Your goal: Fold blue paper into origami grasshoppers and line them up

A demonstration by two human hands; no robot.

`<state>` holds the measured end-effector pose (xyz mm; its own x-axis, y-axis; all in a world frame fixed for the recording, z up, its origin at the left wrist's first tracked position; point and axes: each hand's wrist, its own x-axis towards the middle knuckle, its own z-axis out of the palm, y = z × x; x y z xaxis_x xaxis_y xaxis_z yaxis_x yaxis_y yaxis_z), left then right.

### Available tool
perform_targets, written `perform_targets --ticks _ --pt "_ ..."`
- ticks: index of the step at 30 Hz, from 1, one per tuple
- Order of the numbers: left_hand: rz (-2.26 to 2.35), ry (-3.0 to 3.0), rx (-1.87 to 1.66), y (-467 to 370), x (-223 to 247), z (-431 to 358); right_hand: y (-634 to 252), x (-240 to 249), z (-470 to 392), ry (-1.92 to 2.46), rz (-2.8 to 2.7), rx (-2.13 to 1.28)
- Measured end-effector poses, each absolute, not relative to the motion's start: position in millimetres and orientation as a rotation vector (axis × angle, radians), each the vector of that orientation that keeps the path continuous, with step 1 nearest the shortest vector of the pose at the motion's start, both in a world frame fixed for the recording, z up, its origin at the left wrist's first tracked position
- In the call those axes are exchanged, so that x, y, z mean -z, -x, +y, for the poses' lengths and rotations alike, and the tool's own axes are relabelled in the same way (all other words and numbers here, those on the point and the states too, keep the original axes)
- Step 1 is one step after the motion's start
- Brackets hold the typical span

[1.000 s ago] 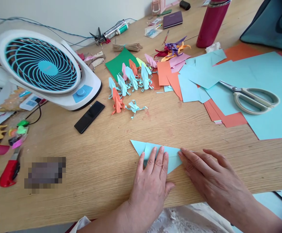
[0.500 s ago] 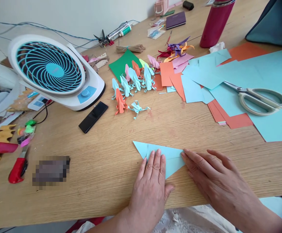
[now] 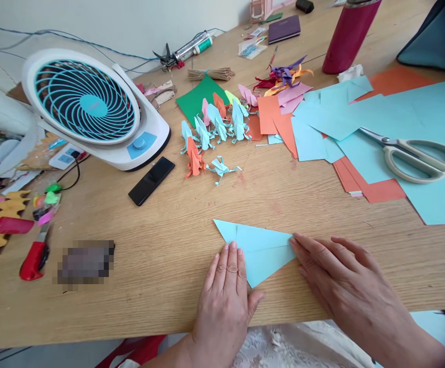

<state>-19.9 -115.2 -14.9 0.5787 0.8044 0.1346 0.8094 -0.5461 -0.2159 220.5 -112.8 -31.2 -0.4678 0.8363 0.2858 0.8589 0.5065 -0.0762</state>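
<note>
A light blue folded paper (image 3: 264, 250) lies on the table in front of me, with crease lines across it. My left hand (image 3: 224, 296) is flat, fingers stretched out, with the fingertips on the paper's left lower edge and its thumb apart. At the paper's right corner, my right hand (image 3: 337, 276) has its thumb-side fingertips closed on the point; part of that grip is hidden under the hand. Beyond the paper stand several small folded paper figures, among them a light blue one (image 3: 222, 168) and an orange one (image 3: 194, 159).
Scissors (image 3: 421, 156) rest on large blue sheets (image 3: 437, 112) at the right. A white fan (image 3: 145, 130) and a black phone (image 3: 152, 181) are at the left, with a red-handled cutter (image 3: 34, 260) nearer the edge. A magenta bottle (image 3: 348, 41) stands at the back.
My left hand has slid left and toward me, from the middle of the paper to its lower left edge. My right hand stays at the right corner. The view has shifted slightly.
</note>
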Motion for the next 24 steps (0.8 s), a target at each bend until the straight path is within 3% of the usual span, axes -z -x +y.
perform_targets --ticks 13,20,24 --pt "-1.620 2.716 0.268 33.5 18.1 -114.4 -208.5 20.6 -94.5 1.806 -2.194 -0.063" --pt "-1.621 2.772 0.421 40.0 20.3 -114.2 -205.1 17.1 -98.8 1.782 -2.090 -0.279" --pt "-1.631 2.680 0.589 41.7 9.1 -103.2 -203.8 8.6 -103.1 1.765 -2.053 -0.598"
